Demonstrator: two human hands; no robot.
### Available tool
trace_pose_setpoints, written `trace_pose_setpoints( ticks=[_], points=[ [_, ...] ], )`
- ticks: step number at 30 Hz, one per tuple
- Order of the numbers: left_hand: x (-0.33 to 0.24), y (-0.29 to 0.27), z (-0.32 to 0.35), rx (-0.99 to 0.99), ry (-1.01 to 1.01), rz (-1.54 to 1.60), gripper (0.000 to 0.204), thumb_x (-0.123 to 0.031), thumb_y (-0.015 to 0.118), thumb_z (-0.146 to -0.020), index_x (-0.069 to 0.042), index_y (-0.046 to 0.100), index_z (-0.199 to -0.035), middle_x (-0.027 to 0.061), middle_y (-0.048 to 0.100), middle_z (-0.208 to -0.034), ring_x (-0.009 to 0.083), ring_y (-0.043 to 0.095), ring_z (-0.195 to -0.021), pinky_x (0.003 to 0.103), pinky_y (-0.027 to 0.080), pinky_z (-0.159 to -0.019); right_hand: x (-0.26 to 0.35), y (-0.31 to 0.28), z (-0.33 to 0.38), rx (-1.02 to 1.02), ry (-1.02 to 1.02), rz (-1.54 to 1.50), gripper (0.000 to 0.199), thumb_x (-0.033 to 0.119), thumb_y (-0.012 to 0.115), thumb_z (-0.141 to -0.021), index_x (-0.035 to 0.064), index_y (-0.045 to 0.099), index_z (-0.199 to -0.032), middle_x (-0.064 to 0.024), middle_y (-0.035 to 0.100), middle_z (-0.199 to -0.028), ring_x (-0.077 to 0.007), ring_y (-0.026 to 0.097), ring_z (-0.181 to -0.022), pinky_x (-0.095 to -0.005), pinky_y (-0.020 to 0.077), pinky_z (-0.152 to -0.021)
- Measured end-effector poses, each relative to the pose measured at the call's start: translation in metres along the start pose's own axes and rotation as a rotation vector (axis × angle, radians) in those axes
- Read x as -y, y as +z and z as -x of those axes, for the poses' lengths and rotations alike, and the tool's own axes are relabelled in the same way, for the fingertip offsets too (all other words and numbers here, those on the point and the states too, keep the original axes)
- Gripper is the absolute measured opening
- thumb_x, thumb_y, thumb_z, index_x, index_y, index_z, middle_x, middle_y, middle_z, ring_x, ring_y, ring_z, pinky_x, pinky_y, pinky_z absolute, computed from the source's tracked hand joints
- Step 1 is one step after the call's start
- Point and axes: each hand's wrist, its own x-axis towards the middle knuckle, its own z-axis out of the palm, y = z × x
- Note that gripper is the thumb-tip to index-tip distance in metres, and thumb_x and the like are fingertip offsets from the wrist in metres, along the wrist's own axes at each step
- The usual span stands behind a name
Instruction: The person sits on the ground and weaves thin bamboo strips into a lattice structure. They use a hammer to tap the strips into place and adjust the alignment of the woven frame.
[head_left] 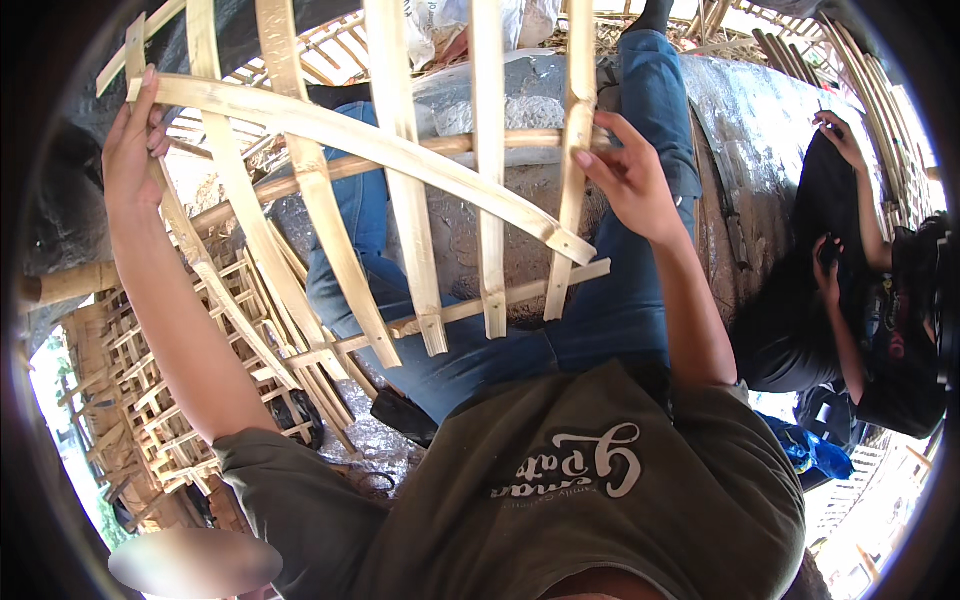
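A frame of pale bamboo slats (487, 230) is propped over my lap, its long slats crossed by thinner rods. One flat bamboo strip (370, 145) runs diagonally over the front of it, from upper left to lower right. My left hand (135, 150) is closed at the upper left corner, gripping the strip's end together with the outermost slat. At the right side, my right hand (635, 185) has its thumb on the edge of the rightmost slat (572, 190), beside the end of a cross rod (450, 145). Its other fingers are curled and partly hidden.
A bamboo lattice panel (170, 400) stands at the left. Behind my legs (650, 110) lies a silvery sheet (740, 110). Another person (900, 330) in dark clothes sits at the right, holding a small dark object. More slats (870, 100) lean at the far right.
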Motion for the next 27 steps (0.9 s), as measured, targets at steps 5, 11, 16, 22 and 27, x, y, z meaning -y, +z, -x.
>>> trace_pose_setpoints(
  ticks=[5,11,16,22,27],
  points=[
    [0.014,-0.022,-0.017,-0.064,-0.080,-0.066,0.037,-0.039,0.082,-0.088,-0.009,0.062,-0.097,-0.0048,0.049,-0.072,0.0014,0.038,-0.053,0.019,0.030,-0.047,0.005,0.011,-0.022,0.051,-0.061,-0.074,0.043,0.021,0.068,-0.100,-0.0013,0.053,-0.133,-0.0100,0.072,-0.080,-0.0061,0.060,-0.073,-0.0248,0.0468,-0.064],
    [0.063,-0.033,-0.035,-0.099,-0.188,-0.065,0.040,-0.042,0.083,-0.086,-0.011,0.061,-0.098,-0.0053,0.048,-0.071,0.0014,0.038,-0.052,0.018,0.030,-0.044,-0.009,0.018,-0.056,0.122,-0.098,-0.076,0.053,0.029,0.072,-0.097,-0.0018,0.053,-0.135,-0.0104,0.073,-0.083,-0.0114,0.064,-0.075,-0.0281,0.0494,-0.068],
    [0.147,-0.013,-0.060,-0.115,-0.344,-0.017,0.037,-0.040,0.082,-0.088,-0.011,0.061,-0.099,-0.0070,0.044,-0.070,0.0024,0.036,-0.052,0.020,0.028,-0.045,-0.047,0.016,-0.080,0.115,-0.042,0.119,0.054,0.033,0.075,-0.094,-0.0018,0.057,-0.130,-0.0117,0.073,-0.078,-0.0119,0.065,-0.069,-0.0304,0.0506,-0.066],
    [0.220,0.038,-0.071,0.017,-0.474,0.059,0.034,-0.040,0.081,-0.089,-0.015,0.063,-0.102,-0.0081,0.040,-0.067,0.0030,0.033,-0.052,0.021,0.027,-0.046,-0.085,0.020,-0.095,0.052,0.010,0.183,0.044,0.026,0.069,-0.099,-0.0023,0.056,-0.131,-0.0096,0.070,-0.075,-0.0077,0.062,-0.069,-0.0265,0.0472,-0.061],
    [0.247,0.065,-0.089,0.027,-0.523,-0.006,0.037,-0.043,0.084,-0.085,-0.015,0.062,-0.092,-0.0076,0.043,-0.068,0.0029,0.034,-0.053,0.021,0.028,-0.046,-0.108,0.016,-0.098,-0.027,0.026,0.305,0.051,0.034,0.073,-0.093,-0.0003,0.061,-0.129,-0.0133,0.069,-0.067,-0.0170,0.068,-0.060,-0.0338,0.0500,-0.059]
  ],
)
